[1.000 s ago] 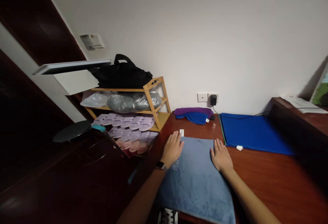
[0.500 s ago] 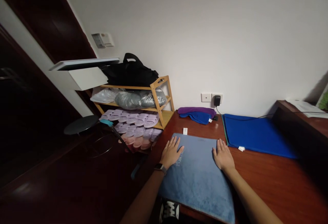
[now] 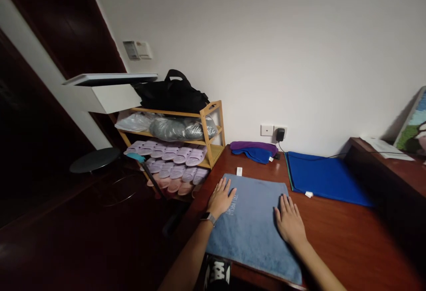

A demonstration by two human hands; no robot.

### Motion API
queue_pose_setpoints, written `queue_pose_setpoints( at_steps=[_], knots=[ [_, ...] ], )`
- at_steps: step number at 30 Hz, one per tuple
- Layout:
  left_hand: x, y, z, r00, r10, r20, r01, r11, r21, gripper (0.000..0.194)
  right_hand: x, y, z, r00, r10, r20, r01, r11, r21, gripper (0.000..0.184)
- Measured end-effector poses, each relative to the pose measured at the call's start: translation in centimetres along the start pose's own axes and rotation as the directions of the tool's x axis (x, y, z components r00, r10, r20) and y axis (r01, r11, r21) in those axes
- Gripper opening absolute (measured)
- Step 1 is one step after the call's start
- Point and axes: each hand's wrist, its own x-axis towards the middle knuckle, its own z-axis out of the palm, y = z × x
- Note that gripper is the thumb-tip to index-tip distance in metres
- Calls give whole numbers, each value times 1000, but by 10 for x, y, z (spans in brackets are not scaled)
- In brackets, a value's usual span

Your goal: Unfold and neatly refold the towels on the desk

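Right hand [image 3: 291, 223] shifted nearer, left hand [image 3: 221, 198] opposite, two empty hands open flat on one blue-gray cloth [image 3: 254, 224]

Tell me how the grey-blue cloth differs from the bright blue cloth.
The grey-blue cloth is muted; the bright blue cloth is vivid. The left hand and right hand rest on the grey-blue cloth, neither on the bright blue cloth. Lettering shows on the grey-blue cloth, none on the bright blue cloth. Both lie flat.

I'm seeing a pale wall [image 3: 239, 51] rising behind the reddish-brown bench [image 3: 336, 229], a wooden rack [image 3: 207, 131] standing beside it.
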Motion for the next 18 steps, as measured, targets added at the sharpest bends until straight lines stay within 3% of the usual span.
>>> queue_pose_setpoints(
  at_steps=[3,5,7,9,11,13,15,18],
  knots=[
    [5,-5,-10,1000,-25,18,26,998,-54,63,-9,-1,2,998,41,50,-42,999,11,71],
    [2,6,-16,999,-37,-11,36,998,-57,60,-9,-2,0,997,51,57,-52,999,15,72],
    [-10,35,-17,997,34,-75,-37,999,-33,58,-8,-3,-2,997,54,61,-55,998,20,72],
    [-28,74,-12,972,210,-101,-213,977,-14,56,-8,-3,-4,997,50,66,-52,998,24,72],
    [-48,109,-5,918,396,-31,-397,917,-35,56,-8,-2,-4,997,38,64,-40,999,23,72],
    [-61,125,-3,899,437,33,-435,898,-60,59,-8,0,-2,998,30,56,-31,999,23,72],
    [-67,118,-8,935,346,77,-343,938,-43,63,-8,2,0,999,26,45,-27,999,27,72],
    [-68,76,-22,986,134,99,-138,989,44,68,-8,3,5,999,29,45,-31,999,39,73]
  ],
)
